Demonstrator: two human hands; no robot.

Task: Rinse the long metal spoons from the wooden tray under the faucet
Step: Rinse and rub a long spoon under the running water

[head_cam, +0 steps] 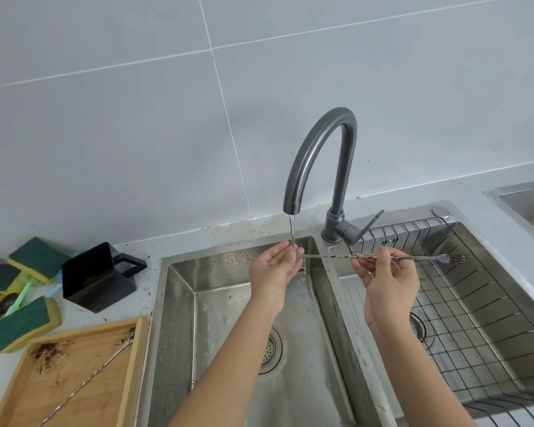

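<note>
A pale speckled counter (142,266) runs along the tiled wall, with a steel double sink (179,303) set into it. To the left of the sink a wooden tray (136,349) lies on the counter, dusted with brown grounds and holding one long spoon (84,383). Behind the tray stand a black jug (97,277) and several green and yellow sponges (22,325)

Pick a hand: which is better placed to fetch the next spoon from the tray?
Probably left. The left hand is nearer the wooden tray and its spoon; the right hand pinches the current spoon's handle.
</note>
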